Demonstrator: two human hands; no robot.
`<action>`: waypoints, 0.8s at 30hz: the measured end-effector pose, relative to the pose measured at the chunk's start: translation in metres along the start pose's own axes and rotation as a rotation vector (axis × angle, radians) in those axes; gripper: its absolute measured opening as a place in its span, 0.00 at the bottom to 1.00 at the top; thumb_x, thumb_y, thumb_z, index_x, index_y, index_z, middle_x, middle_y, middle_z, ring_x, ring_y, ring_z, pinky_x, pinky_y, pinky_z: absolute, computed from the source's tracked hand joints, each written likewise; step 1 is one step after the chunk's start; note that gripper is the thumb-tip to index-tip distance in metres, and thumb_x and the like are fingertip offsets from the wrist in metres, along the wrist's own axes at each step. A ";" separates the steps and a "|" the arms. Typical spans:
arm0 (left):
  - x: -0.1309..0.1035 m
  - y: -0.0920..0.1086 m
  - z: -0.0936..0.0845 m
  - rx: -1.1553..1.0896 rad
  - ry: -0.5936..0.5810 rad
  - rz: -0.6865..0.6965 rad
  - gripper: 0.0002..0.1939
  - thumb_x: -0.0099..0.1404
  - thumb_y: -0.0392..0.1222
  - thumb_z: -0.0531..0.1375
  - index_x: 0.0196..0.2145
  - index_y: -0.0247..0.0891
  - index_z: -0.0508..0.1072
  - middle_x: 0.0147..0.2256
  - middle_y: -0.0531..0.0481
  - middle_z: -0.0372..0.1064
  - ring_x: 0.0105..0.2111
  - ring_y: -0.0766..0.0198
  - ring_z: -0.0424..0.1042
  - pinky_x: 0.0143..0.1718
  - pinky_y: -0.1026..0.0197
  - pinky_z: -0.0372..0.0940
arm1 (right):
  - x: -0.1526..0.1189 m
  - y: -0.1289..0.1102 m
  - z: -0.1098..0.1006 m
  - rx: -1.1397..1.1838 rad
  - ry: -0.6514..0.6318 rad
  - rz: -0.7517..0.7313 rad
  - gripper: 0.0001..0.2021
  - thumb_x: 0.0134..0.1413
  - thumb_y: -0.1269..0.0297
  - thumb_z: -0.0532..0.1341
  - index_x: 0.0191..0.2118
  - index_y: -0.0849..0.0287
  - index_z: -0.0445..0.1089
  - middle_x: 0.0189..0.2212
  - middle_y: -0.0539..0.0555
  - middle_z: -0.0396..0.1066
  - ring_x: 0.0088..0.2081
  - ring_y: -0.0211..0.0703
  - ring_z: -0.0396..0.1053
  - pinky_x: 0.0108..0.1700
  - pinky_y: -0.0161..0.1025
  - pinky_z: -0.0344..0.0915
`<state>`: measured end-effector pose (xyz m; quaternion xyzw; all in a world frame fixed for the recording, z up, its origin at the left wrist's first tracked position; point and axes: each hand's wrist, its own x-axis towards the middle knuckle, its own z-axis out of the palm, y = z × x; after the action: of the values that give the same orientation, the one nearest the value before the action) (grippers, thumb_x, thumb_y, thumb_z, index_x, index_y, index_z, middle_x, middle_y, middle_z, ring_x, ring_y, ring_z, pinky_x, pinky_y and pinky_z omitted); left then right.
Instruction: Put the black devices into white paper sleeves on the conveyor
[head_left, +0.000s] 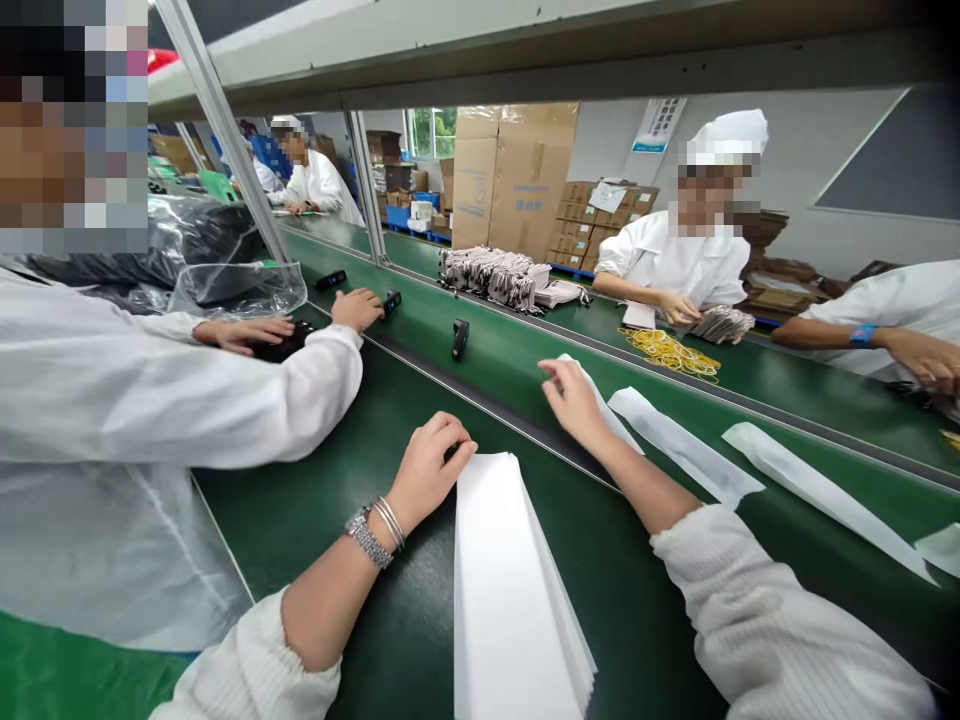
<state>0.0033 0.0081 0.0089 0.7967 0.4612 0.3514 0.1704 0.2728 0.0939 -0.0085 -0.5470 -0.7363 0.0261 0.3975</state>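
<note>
A stack of long white paper sleeves lies on the green work surface in front of me. My left hand, with a watch and bangles at the wrist, has its fingers curled. Thumb and finger come together at the stack's upper left corner. Farther right, my right hand is held over the belt, its fingers apart and nothing visible in them. Just beyond and partly behind it lies one white sleeve. To its right, another white sleeve and a longer sleeve rest on the belt.
Small black devices sit upstream on the belt. At left, a co-worker's hand touches one of them. Across the line are bundled grey items, yellow rubber bands and co-workers in white. An overhead beam spans the line.
</note>
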 end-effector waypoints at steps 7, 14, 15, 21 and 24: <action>-0.001 -0.002 0.002 -0.007 -0.019 0.017 0.10 0.68 0.42 0.54 0.31 0.38 0.69 0.36 0.50 0.67 0.37 0.63 0.68 0.41 0.58 0.61 | -0.021 -0.015 0.022 0.072 -0.357 -0.023 0.10 0.60 0.69 0.53 0.39 0.54 0.72 0.36 0.51 0.70 0.36 0.40 0.67 0.37 0.36 0.60; 0.000 -0.004 0.002 0.000 -0.044 0.010 0.10 0.69 0.43 0.53 0.32 0.38 0.70 0.36 0.50 0.67 0.36 0.63 0.68 0.41 0.58 0.61 | -0.020 -0.011 0.021 0.067 -0.364 -0.023 0.10 0.61 0.69 0.53 0.41 0.55 0.72 0.36 0.51 0.69 0.34 0.38 0.66 0.37 0.35 0.59; 0.000 -0.004 0.002 0.000 -0.046 0.008 0.10 0.69 0.43 0.53 0.32 0.38 0.70 0.36 0.50 0.67 0.36 0.63 0.68 0.41 0.58 0.61 | -0.020 -0.012 0.021 0.067 -0.364 -0.022 0.10 0.61 0.69 0.53 0.41 0.55 0.72 0.37 0.51 0.69 0.34 0.38 0.66 0.37 0.35 0.59; -0.001 -0.005 0.003 0.015 -0.110 -0.008 0.08 0.65 0.45 0.57 0.32 0.39 0.71 0.34 0.51 0.67 0.33 0.64 0.67 0.35 0.61 0.61 | -0.020 -0.014 0.020 0.060 -0.368 -0.023 0.10 0.61 0.69 0.53 0.41 0.55 0.72 0.37 0.51 0.69 0.34 0.38 0.66 0.37 0.35 0.58; -0.002 -0.006 0.004 0.023 -0.147 0.007 0.06 0.62 0.42 0.60 0.30 0.38 0.71 0.33 0.52 0.67 0.33 0.64 0.66 0.34 0.62 0.60 | -0.020 -0.014 0.019 0.062 -0.366 -0.023 0.10 0.61 0.69 0.53 0.40 0.55 0.71 0.37 0.51 0.69 0.34 0.38 0.66 0.36 0.35 0.58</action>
<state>0.0023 0.0100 0.0019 0.8240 0.4486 0.2871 0.1935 0.2518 0.0796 -0.0264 -0.5121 -0.8014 0.1432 0.2739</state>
